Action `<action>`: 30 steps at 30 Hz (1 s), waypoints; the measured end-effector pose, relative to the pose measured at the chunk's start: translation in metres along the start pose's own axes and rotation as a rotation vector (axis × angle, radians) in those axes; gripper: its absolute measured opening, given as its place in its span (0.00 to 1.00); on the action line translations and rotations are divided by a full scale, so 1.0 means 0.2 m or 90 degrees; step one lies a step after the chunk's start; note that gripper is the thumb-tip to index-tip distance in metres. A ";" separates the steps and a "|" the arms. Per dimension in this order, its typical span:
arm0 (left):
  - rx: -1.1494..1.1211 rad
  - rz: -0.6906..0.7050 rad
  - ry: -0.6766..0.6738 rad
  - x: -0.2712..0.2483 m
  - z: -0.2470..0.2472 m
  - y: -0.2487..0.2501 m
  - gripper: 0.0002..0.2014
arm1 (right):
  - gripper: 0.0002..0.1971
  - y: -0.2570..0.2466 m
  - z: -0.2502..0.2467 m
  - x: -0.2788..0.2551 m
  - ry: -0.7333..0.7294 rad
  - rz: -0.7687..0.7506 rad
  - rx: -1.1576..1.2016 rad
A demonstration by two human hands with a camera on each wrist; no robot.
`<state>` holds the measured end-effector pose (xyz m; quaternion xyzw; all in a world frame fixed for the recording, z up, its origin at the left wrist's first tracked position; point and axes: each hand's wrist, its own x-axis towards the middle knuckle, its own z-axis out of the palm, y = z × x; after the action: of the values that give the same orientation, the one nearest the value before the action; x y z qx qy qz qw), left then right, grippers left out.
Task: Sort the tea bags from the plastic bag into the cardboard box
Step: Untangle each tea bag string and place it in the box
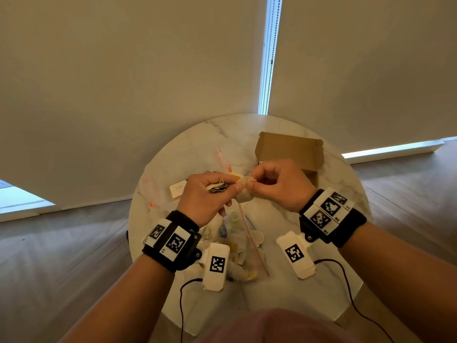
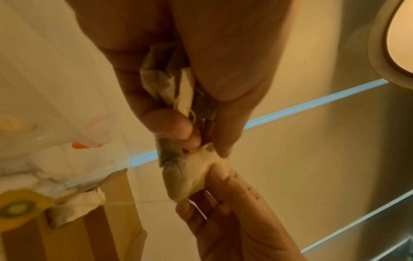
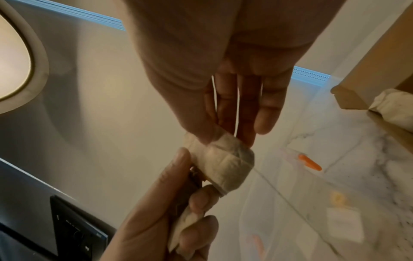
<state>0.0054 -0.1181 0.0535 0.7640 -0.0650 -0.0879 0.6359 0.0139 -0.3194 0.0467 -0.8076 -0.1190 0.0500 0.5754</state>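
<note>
Over the round marble table (image 1: pixel 284 288), my left hand (image 1: pixel 223 187) grips a bunch of tea bags (image 2: pixel 161 83) with tangled strings and tags. One pale tea bag (image 1: pixel 244 195) stretches between both hands, and my right hand (image 1: pixel 251 181) pinches its end between thumb and fingers. The wrist views show that tea bag (image 2: pixel 187 176) (image 3: pixel 225 163) close up, with my right hand (image 3: pixel 225 139) above it. The open cardboard box (image 1: pixel 289 149) stands at the back right with a tea bag (image 2: pixel 76 206) inside. The plastic bag (image 1: pixel 237 246) holding several tea bags lies below my hands.
A second clear plastic bag (image 1: pixel 154 190) with orange marks lies at the table's left, beside a white paper tag (image 1: pixel 176 189). Roller blinds hang behind the table. Wooden floor surrounds it. A yellow tag (image 2: pixel 20 206) sits at the box's edge.
</note>
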 end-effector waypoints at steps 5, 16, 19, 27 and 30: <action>0.017 0.011 0.001 0.02 -0.01 0.02 0.03 | 0.09 0.01 0.00 0.00 -0.029 0.020 0.031; -0.010 0.023 0.026 0.09 0.00 0.11 0.06 | 0.06 0.23 0.11 -0.05 -0.144 0.113 -0.053; -0.011 0.020 0.025 0.10 0.00 0.12 0.06 | 0.06 0.24 0.14 -0.07 -0.169 0.123 -0.016; -0.022 0.011 0.028 0.11 0.00 0.12 0.05 | 0.12 0.25 0.18 -0.10 -0.205 0.209 0.067; -0.026 0.013 0.021 0.10 0.00 0.12 0.03 | 0.07 0.24 0.19 -0.09 -0.178 0.237 0.096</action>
<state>0.0250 -0.1263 0.0758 0.7516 -0.0604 -0.0705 0.6531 -0.0051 -0.3039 -0.0124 -0.7555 -0.0423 0.2752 0.5930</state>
